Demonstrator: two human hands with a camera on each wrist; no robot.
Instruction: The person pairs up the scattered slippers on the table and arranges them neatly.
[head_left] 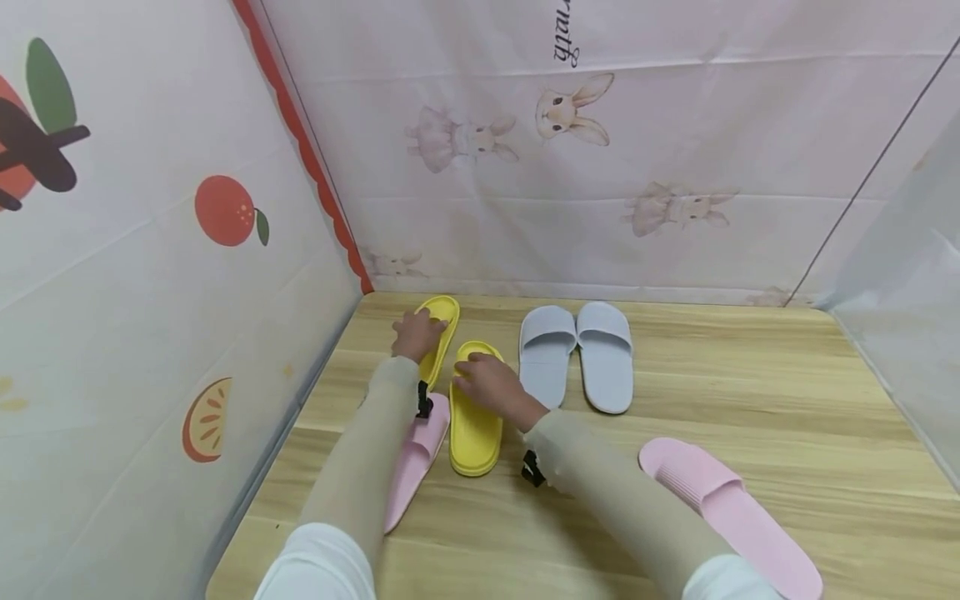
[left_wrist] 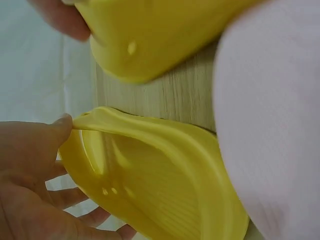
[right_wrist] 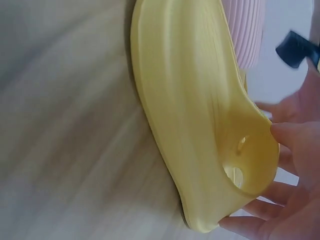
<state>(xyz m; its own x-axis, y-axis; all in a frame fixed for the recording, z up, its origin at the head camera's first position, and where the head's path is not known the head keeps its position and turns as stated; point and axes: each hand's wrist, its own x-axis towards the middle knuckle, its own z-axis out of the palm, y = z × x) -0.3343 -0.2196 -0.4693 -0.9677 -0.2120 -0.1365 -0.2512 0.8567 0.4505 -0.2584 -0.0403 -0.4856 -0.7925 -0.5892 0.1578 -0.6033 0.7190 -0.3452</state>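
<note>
Two yellow slippers lie on the wooden floor [head_left: 750, 392] near the left wall. My left hand [head_left: 416, 333] grips the far yellow slipper [head_left: 442, 315] by its strap. In the left wrist view the left hand [left_wrist: 52, 167] has its thumb on the strap's edge and its fingers under the far yellow slipper [left_wrist: 165, 185]. My right hand [head_left: 491, 387] holds the near yellow slipper [head_left: 474, 433] at its strap. The right wrist view shows the right hand [right_wrist: 292, 165] with thumb and fingers around the strap of the near yellow slipper [right_wrist: 190, 100].
A pair of grey slippers [head_left: 577, 354] stands side by side to the right of the yellow ones. One pink slipper [head_left: 416, 454] lies under my left forearm, another pink slipper [head_left: 735, 512] at the front right. Cloth walls close in the left, back and right sides.
</note>
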